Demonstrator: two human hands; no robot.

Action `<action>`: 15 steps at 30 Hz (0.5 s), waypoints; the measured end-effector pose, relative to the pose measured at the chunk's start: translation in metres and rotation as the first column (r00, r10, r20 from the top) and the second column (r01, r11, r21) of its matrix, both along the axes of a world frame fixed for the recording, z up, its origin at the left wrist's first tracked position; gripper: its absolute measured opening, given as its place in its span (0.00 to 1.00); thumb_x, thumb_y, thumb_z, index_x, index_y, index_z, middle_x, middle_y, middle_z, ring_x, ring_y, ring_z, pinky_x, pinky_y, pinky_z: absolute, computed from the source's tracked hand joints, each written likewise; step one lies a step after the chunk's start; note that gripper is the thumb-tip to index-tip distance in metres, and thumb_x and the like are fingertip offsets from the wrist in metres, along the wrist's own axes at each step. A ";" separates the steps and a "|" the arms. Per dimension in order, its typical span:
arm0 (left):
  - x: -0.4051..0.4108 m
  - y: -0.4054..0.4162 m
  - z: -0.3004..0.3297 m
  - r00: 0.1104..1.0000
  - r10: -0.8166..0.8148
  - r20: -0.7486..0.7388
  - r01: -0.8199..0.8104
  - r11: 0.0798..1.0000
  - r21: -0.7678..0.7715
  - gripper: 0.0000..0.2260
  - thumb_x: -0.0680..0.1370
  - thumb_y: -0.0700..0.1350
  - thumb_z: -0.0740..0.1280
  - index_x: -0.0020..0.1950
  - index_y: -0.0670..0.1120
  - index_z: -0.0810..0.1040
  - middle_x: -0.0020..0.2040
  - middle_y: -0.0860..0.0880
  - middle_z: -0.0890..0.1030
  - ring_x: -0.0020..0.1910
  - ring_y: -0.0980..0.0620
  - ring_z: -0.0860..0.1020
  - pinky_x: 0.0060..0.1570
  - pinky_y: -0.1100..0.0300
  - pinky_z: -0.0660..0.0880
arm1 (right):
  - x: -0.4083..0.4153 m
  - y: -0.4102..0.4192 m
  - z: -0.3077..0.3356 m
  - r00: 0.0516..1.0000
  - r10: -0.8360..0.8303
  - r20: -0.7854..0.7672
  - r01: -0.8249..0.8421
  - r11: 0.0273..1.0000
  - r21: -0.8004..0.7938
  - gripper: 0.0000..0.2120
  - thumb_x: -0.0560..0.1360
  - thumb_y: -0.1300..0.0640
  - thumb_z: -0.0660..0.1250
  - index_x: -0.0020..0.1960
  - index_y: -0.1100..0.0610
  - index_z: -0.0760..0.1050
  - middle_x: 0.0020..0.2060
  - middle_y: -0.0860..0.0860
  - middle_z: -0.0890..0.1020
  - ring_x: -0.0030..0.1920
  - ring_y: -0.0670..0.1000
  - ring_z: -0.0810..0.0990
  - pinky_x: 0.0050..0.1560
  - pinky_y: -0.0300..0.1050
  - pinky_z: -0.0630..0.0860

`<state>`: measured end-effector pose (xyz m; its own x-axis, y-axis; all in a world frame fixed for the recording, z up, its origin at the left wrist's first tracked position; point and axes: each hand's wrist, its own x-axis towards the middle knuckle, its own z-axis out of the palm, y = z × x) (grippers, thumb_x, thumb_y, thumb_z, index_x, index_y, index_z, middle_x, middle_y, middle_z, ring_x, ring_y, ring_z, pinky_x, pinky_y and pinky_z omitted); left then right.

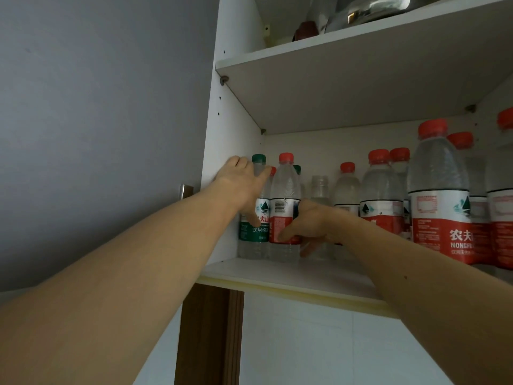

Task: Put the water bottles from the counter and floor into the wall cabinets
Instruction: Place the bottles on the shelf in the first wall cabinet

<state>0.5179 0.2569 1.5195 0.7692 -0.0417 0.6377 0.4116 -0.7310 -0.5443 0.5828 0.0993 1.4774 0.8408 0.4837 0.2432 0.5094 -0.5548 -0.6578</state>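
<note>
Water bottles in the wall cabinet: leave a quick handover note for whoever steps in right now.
Left hand: fingers round the green-capped bottle at the shelf's left end.
Right hand: thumb and fingers pinch the red-labelled bottle beside it.
Both bottles stand on the lower shelf.
Done: a row of red-capped bottles already stands to the right.
Left: release these two; counter and floor are out of view, so check them for more.

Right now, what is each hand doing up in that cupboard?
Left hand: grips the green-capped bottle near its shoulder.
Right hand: holds the red-capped bottle at its label.
</note>
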 end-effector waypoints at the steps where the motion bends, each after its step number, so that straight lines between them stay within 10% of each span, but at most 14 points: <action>1: -0.001 0.000 0.001 1.000 -0.002 0.002 0.002 1.000 -0.001 0.61 0.63 0.73 0.74 0.82 0.47 0.46 0.76 0.38 0.65 0.75 0.39 0.63 0.76 0.46 0.58 | 0.000 0.000 0.000 1.000 -0.006 0.006 0.006 1.000 -0.001 0.31 0.70 0.63 0.79 0.69 0.57 0.70 0.61 0.61 0.78 0.57 0.63 0.81 0.49 0.62 0.84; 9: -0.009 0.000 0.000 0.996 -0.083 0.038 0.084 0.996 -0.040 0.56 0.66 0.67 0.77 0.81 0.44 0.51 0.73 0.39 0.68 0.73 0.40 0.66 0.73 0.47 0.63 | -0.011 -0.001 -0.008 0.992 -0.033 0.124 0.039 0.998 -0.048 0.28 0.71 0.55 0.78 0.68 0.53 0.72 0.57 0.54 0.79 0.54 0.56 0.82 0.43 0.49 0.85; 15: -0.028 -0.019 0.020 0.901 -0.358 0.246 0.414 0.878 -0.241 0.40 0.73 0.59 0.74 0.78 0.46 0.61 0.71 0.39 0.70 0.69 0.39 0.69 0.64 0.44 0.71 | -0.058 -0.030 -0.004 0.795 -0.178 0.579 0.254 0.966 -0.051 0.24 0.76 0.55 0.73 0.69 0.54 0.69 0.60 0.54 0.79 0.55 0.54 0.80 0.54 0.50 0.80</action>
